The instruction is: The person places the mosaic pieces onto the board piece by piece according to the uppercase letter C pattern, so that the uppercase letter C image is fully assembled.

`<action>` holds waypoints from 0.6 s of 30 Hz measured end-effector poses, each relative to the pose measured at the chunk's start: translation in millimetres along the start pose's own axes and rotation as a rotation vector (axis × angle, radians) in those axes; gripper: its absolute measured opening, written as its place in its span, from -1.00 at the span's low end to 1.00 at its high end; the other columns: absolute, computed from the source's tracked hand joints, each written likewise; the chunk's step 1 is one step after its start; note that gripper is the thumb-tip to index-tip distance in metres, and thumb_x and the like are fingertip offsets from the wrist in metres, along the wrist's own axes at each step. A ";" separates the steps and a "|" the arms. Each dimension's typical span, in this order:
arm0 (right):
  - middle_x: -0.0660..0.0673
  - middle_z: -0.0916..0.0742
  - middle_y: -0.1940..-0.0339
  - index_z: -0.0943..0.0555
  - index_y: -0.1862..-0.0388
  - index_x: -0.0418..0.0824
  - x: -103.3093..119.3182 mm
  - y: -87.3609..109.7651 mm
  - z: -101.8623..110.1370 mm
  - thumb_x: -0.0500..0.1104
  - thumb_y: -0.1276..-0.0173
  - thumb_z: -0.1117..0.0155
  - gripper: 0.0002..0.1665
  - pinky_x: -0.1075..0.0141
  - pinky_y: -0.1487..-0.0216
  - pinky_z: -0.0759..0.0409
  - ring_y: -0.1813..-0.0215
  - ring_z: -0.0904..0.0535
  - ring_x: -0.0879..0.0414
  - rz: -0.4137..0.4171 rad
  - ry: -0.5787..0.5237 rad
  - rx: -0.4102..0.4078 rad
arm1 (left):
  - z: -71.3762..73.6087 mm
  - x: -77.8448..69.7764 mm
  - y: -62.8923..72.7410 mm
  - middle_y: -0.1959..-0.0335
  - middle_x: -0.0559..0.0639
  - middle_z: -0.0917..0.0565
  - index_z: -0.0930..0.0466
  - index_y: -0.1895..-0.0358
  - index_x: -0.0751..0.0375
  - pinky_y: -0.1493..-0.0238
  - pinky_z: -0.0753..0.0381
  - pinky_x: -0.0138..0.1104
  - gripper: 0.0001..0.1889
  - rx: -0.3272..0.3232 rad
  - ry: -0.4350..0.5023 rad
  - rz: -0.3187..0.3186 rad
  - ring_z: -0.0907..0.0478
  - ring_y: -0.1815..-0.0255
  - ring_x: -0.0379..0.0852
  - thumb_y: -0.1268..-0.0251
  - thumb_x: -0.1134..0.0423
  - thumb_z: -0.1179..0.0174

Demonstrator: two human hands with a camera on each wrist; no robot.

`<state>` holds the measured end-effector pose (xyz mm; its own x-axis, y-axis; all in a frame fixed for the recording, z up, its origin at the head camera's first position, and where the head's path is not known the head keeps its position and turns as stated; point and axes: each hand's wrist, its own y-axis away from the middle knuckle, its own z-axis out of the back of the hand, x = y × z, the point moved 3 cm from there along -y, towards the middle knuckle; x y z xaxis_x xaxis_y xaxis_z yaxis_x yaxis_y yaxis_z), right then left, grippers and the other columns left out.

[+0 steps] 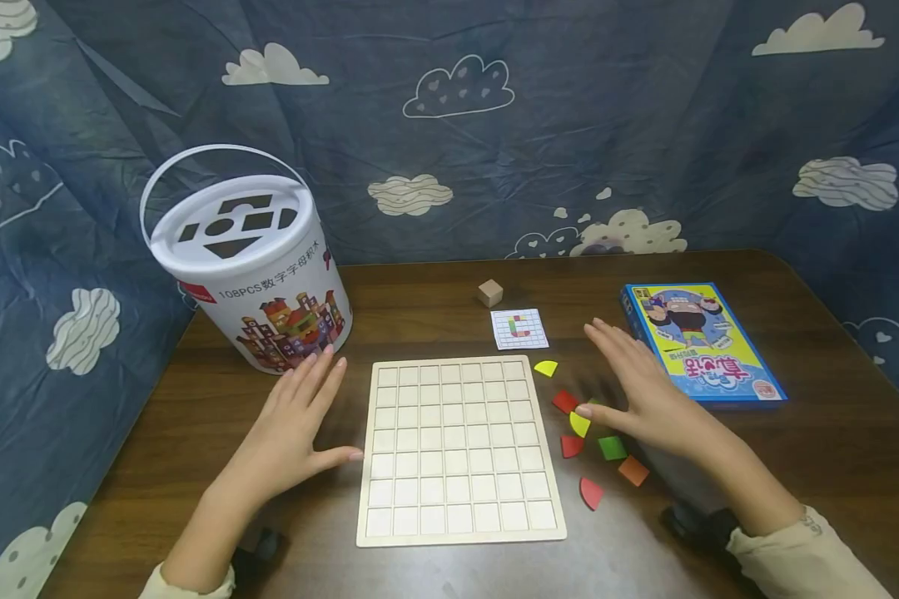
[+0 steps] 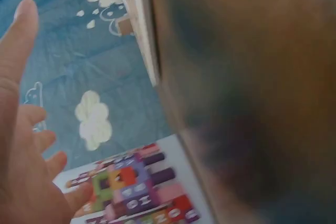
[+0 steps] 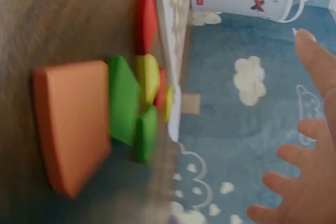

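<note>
A pale wooden grid board [image 1: 461,449] lies flat on the table. My left hand [image 1: 292,433] hovers over its left side, fingers spread and straight, thumb tip near the board's edge, holding nothing. To the board's right, my right hand [image 1: 644,399] is held with straight fingers above several small coloured pieces. Among them are a yellow wedge [image 1: 545,368], a red wedge [image 1: 591,493], an orange square [image 3: 73,124] and a green piece [image 3: 122,100]. Another green piece is partly hidden by the right thumb. Behind the board lies a small card [image 1: 519,329] printed with a coloured pattern on a grid.
A white lidded bucket [image 1: 270,274] with shape cutouts and a handle stands at the back left. Beyond the card sits a small wooden cube [image 1: 490,293]. A blue and yellow box [image 1: 704,341] lies at the right. A cloud-patterned cloth [image 1: 449,141] hangs behind the table.
</note>
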<state>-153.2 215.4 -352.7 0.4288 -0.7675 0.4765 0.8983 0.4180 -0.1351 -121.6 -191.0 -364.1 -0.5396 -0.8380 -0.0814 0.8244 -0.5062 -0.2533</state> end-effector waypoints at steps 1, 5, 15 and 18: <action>-0.15 -0.02 -0.43 0.10 -0.44 0.03 -1.3 -2.0 -3.2 0.13 -0.04 -0.35 0.12 -0.25 -0.19 0.06 -0.38 0.10 -0.18 -0.005 -0.028 0.004 | -2.4 -1.1 -0.2 -0.43 0.11 0.16 0.19 -0.43 0.14 -0.27 0.11 0.03 0.11 -0.003 0.027 -0.007 0.21 -0.39 0.11 0.11 -0.41 -0.08; -0.19 -0.08 -0.41 0.05 -0.43 -0.01 -7.8 -10.1 -18.0 0.07 -0.10 -0.33 0.04 -0.29 -0.11 -0.08 -0.36 0.02 -0.21 -0.023 -0.128 0.018 | -10.2 -5.9 -1.1 -0.43 0.06 0.18 0.24 -0.43 0.06 -0.24 0.02 0.08 0.11 0.003 0.156 -0.007 0.18 -0.39 0.08 0.11 -0.37 -0.13; -0.26 -0.26 -0.31 -0.13 -0.36 -0.19 -29.4 -30.8 -53.1 0.07 -0.20 -0.24 -0.15 -0.13 -0.13 -0.24 -0.26 -0.20 -0.20 -0.093 -0.241 0.032 | -30.0 -8.7 -0.2 -0.43 0.01 0.11 0.15 -0.43 0.01 -0.22 -0.04 0.08 0.01 0.077 0.474 0.068 0.09 -0.36 0.13 0.04 -0.16 -0.25; -0.28 -0.34 -0.25 -0.19 -0.31 -0.25 -34.6 -35.9 -61.1 0.05 -0.21 -0.22 -0.21 -0.08 -0.14 -0.27 -0.22 -0.26 -0.18 -0.083 -0.222 0.023 | -39.6 -4.7 2.9 -0.41 0.08 0.05 0.08 -0.42 0.07 -0.22 -0.06 0.07 -0.06 0.116 0.561 0.110 0.07 -0.36 0.11 -0.01 -0.12 -0.23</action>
<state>-194.5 197.3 -417.5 0.3199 -0.6749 0.6650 0.9261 0.3709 -0.0691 -123.5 -180.5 -402.6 -0.4322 -0.6669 -0.6071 0.8769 -0.4679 -0.1102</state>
